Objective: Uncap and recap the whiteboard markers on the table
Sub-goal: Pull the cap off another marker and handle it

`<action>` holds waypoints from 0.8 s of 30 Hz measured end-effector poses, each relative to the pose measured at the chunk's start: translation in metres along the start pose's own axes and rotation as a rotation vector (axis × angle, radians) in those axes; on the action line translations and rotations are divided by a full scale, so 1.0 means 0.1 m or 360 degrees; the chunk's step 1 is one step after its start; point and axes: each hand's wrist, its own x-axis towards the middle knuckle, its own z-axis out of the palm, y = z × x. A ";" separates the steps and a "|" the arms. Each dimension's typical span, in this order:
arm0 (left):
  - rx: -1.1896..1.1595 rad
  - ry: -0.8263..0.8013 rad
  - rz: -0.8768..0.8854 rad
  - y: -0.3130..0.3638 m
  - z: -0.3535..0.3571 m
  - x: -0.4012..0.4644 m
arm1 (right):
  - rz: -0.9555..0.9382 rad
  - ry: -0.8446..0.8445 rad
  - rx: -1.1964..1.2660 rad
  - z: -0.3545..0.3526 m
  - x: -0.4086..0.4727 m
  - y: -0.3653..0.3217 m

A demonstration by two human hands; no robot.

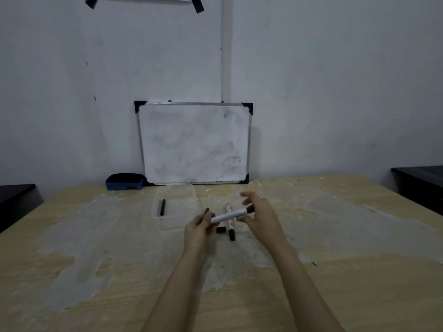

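My left hand (199, 226) grips a white whiteboard marker (231, 214) by its left end and holds it above the table, black cap pointing right. My right hand (257, 213) hovers at that capped end with fingers spread, holding nothing. Below the hands a second white marker (230, 224) with a black cap lies on the table, pointing toward me. A small black cap-like piece (221, 229) lies just left of it. A thin black marker (162, 207) rests inside a clear plastic tray (178, 200).
A small whiteboard (194, 142) leans against the wall at the table's back edge, with a blue eraser (125, 182) to its left. Dark furniture stands beyond the table at the left (14, 200) and right (422, 183). The wooden table (335, 236) has worn pale patches.
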 end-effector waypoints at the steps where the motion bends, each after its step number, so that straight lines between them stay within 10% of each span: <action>1: -0.0138 -0.0005 -0.0141 0.00 0.00 -0.02 | 0.0015 0.0092 0.0211 -0.06 0.01 -0.01; 8: -0.0603 -0.0216 -0.0700 0.02 0.02 -0.12 | 0.0089 0.0493 0.0827 -0.08 0.02 -0.16; 24: -0.0842 -0.0378 -0.0971 -0.08 -0.08 0.02 | -0.0497 0.0625 0.0398 0.22 -0.09 -0.30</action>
